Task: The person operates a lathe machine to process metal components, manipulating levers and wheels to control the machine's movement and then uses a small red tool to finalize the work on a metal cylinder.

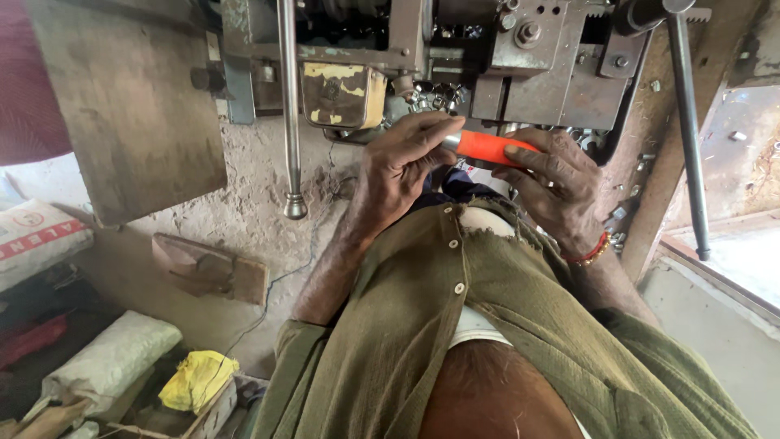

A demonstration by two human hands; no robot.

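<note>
I see my left hand (402,167) and right hand (556,183) both gripping a smooth orange cylindrical handle with metal tip (483,149) below a grimy, worn steel machine (520,65).

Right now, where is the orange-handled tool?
In the head view the orange-handled tool lies centre-top, gripped between the left hand and the right hand, just below the grey machine.

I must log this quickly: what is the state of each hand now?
Left hand: closed on the metal end of the orange-handled tool.
Right hand: fingers closed over the tool's orange handle.
</note>
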